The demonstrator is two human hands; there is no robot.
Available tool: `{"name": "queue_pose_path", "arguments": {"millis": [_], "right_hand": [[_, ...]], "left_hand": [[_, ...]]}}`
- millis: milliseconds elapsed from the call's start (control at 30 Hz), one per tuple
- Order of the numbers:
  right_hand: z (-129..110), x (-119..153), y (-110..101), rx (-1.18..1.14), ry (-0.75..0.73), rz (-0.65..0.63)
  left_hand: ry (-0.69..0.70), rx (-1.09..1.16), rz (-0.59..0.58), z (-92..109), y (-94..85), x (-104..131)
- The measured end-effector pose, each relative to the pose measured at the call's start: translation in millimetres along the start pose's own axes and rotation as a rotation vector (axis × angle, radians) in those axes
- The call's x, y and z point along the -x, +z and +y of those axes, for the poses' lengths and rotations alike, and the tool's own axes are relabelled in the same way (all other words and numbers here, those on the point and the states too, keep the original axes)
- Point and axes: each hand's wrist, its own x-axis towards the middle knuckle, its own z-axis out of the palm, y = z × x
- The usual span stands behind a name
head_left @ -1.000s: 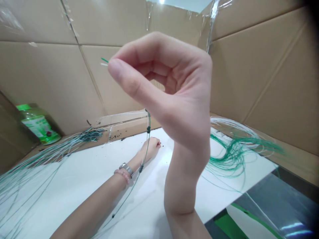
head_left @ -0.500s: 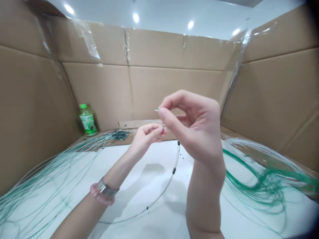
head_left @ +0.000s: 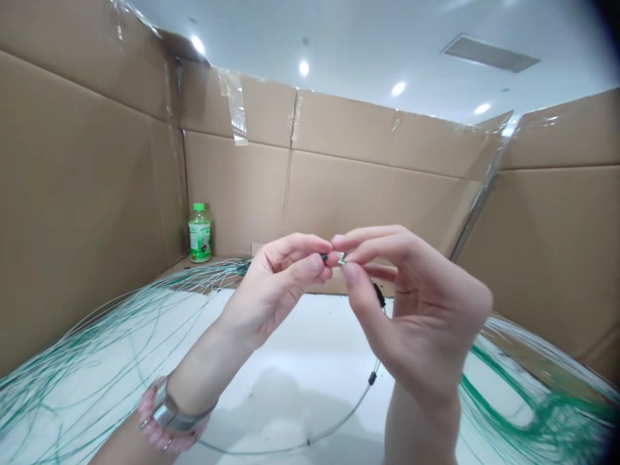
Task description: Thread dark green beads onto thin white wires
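Note:
My left hand [head_left: 285, 278], with a pink bead bracelet and a metal band at the wrist, pinches a small dark green piece [head_left: 324, 257] between thumb and forefinger. Close beside it on the right, my right hand [head_left: 416, 297] holds the tip of a thin pale green wire [head_left: 341, 261] between thumb and fingers. The fingertips of both hands nearly touch. Below them a thin cable [head_left: 346, 423] with small black beads curves over the white surface [head_left: 290, 342]; its upper end passes behind my right hand.
Green and white wires [head_left: 145, 323] spread over the left side. A coil of green wires [head_left: 513, 407] lies at the right. A green-capped bottle [head_left: 200, 234] stands at the back left, before cardboard walls [head_left: 378, 181].
My right hand has come down to my left hand, so the fingertips now meet. The view has tilted up and turned left, shifting the bottle and walls rightward.

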Motion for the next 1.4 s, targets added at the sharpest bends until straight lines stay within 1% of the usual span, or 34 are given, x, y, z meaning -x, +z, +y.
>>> {"name": "queue_pose_path", "arguments": {"millis": [100,233,333,467,633,800,967,1100,1300,1400], "right_hand": [[3,0,4,-0.007,-0.009,0.022],[3,1,4,-0.019,-0.001,-0.013],[3,2,3,-0.02,-0.005,-0.032],[3,1,3,-0.014,-0.014,-0.051],[3,1,4,0.007,-0.022,-0.053],[4,1,4,0.016,-0.042,-0.061],[5,0,3,0.085,-0.076,-0.076],[2,0,1,0.076,-0.073,-0.082],[1,-1,1,0.047,-0.066,-0.029],[3,-3,0,0.028,-0.057,-0.021]], "left_hand": [[0.1,-0.107,0.017,1,1.0,1],[0.301,-0.365,0.088,4,0.0,4],[0.403,-0.505,0.121,6,1.0,7],[0.453,-0.604,0.166,7,3.5,10],[0.51,-0.69,0.154,8,3.4,11],[0.625,-0.91,0.195,11,2.0,14],[0.722,-1.103,0.187,18,0.1,17],[0.724,-1.119,0.193,21,1.4,18],[0.707,-0.956,0.243,13,4.7,16],[0.701,-0.912,0.227,9,3.9,12]]}}
